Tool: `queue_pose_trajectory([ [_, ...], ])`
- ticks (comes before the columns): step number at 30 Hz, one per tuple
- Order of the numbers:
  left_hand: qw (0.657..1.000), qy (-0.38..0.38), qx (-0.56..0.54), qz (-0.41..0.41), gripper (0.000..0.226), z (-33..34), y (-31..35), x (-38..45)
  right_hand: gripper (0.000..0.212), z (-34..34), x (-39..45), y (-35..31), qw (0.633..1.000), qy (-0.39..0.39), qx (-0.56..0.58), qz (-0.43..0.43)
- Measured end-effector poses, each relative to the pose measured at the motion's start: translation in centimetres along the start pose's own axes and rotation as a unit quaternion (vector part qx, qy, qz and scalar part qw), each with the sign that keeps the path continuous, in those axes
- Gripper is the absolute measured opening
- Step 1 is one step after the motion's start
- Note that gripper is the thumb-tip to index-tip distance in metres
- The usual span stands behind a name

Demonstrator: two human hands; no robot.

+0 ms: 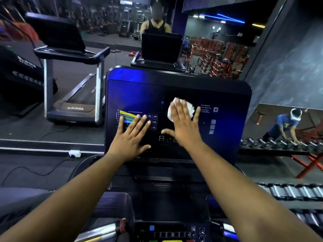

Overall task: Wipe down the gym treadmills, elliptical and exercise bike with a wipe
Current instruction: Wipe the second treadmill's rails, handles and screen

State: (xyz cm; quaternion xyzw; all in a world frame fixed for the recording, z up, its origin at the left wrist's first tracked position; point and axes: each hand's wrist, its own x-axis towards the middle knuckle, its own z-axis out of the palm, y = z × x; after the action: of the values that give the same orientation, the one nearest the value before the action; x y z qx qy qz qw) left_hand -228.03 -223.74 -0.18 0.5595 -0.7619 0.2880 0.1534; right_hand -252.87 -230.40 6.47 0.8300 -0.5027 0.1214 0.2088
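My right hand [183, 123] lies flat in the middle of the frame, fingers straight and spread, pressing the wipe [181, 109] against the console [178, 88] of the treadmill I stand at. The wipe is bunched under my fingers and shows white past my fingertips. I am not gripping it, only pushing it, so I judge it could slide out from under my palm if I sweep fast, and then bare skin would smear the glossy panel.

My left hand [130, 137] sits just left of centre, also open and flat, holding nothing, with its fingertips on the lit chart and the small icon tiles [152, 119]. That looks like the bigger risk: the panel seems live, and leaning on those tiles, or dragging the wipe over the marks [170, 139] below my right thumb, might select a programme or start the belt under me. The bare palm probably also leaves prints on a part that still needs wiping.

Lower down, at the bottom of the frame, a row of buttons [172, 234] sits near my forearms, and I could bump it as I reach.

Further out, a mirror [73, 105] fills the upper left and shows another treadmill [73, 70]. At the right edge a person [286, 126] bends over a dumbbell rack [279, 144], well apart from me.
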Motion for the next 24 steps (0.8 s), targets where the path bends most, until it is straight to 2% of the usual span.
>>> queue_pose_trajectory([
  [3, 1.0, 0.004, -0.001, -0.012, 0.091, -0.1, -0.6, -0.6, 0.116, -0.3, 1.5, -1.0, 1.0, 0.013, -0.003, -0.005],
  [7, 1.0, 0.004, 0.004, -0.028, 0.094, 0.1, -1.7, -1.3, 0.13, 3.7, -3.0, -3.4, 0.989, -0.016, -0.027, -0.148],
  [11, 0.999, 0.01, 0.007, -0.035, 0.095, 0.2, -2.6, -1.9, 0.125, 7.1, -8.1, -4.2, 0.964, -0.08, -0.07, -0.243],
  [14, 0.999, 0.014, 0.01, -0.031, 0.098, 0.3, -3.2, -2.3, 0.118, 6.2, -6.4, -3.2, 0.942, -0.091, -0.109, -0.303],
  [16, 0.999, 0.016, 0.009, -0.027, 0.098, 0.3, -3.4, -2.2, 0.118, 4.1, -3.2, -2.5, 0.95, -0.063, -0.127, -0.278],
  [19, 0.999, 0.023, 0.009, -0.023, 0.098, 0.2, -3.6, -2.3, 0.125, 0.1, 2.0, -2.4, 0.984, 0.02, -0.096, -0.149],
  [21, 0.999, 0.022, 0.014, -0.027, 0.098, 0.1, -3.8, -2.5, 0.124, -1.7, 4.0, -3.3, 0.993, 0.031, -0.067, -0.088],
  [23, 0.999, 0.016, 0.015, -0.045, 0.097, 0.1, -4.4, -3.1, 0.127, -1.6, 3.9, -4.9, 0.996, 0.028, -0.045, -0.074],
  [24, 0.998, 0.011, 0.013, -0.061, 0.097, 0.1, -4.9, -3.8, 0.13, -0.7, 3.0, -6.0, 0.994, 0.023, -0.041, -0.096],
])
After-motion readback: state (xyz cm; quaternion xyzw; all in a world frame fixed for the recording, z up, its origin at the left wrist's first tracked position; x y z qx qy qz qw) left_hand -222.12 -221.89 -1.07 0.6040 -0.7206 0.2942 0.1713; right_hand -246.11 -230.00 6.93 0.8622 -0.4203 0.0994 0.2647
